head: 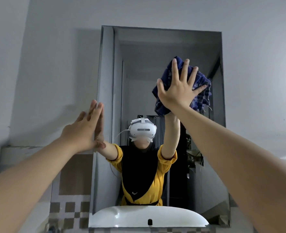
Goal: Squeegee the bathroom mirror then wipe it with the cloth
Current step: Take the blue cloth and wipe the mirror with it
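right hand (177, 88) flat, fingers spread, pressing blue cloth (201, 84) on upper mirror (139, 68) | left hand (83, 130) open, fingertips on mirror's left edge | hands well apart

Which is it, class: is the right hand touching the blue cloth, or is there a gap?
Touching. The head view shows the right hand spread flat on the blue cloth, pressing it against the mirror, with the cloth showing between the straight fingers.
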The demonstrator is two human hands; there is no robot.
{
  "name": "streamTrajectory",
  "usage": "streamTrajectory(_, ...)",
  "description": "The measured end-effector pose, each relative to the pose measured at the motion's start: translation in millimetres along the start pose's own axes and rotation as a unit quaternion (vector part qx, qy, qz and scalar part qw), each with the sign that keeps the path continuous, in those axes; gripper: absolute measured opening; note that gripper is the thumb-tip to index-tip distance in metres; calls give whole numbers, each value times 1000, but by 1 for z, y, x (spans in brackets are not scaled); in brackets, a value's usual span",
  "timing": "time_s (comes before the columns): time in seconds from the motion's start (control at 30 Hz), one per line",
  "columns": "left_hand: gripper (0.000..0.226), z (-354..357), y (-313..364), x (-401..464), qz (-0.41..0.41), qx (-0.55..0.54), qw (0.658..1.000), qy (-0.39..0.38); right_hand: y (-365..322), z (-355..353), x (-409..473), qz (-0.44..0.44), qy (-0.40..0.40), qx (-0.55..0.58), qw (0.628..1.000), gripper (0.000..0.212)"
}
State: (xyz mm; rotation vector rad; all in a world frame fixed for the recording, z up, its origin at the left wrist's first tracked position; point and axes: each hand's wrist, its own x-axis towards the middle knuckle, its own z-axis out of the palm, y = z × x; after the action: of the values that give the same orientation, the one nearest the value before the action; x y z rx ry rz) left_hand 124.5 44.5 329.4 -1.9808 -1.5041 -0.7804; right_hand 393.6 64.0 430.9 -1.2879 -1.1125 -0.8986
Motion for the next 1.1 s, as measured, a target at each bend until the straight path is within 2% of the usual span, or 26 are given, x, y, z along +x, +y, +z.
streamTrajectory(0.23,118,8,-5,-9,-21,-22,999,-35,-48,11,-18,-48,-21,23,998,77)
streamTrajectory(0.33,111,15,-18,-11,2,-62,998,-32,-69,18,-29,-95,-39,11,995,77)
streamTrajectory(0.53,117,24,-44,-14,72,-130,988,-40,-113,27,-45,-137,-56,4,989,77)
streamTrajectory(0.67,116,35,-51,-15,86,-158,984,-9,-135,35,-52,-197,-69,-12,978,77)
streamTrajectory(0.93,110,41,-59,-18,101,-163,981,17,-126,28,-53,-364,-92,-64,925,74)
streamTrajectory(1.1,108,45,-64,-19,117,-178,977,29,-95,24,-59,-402,-90,-82,907,76)
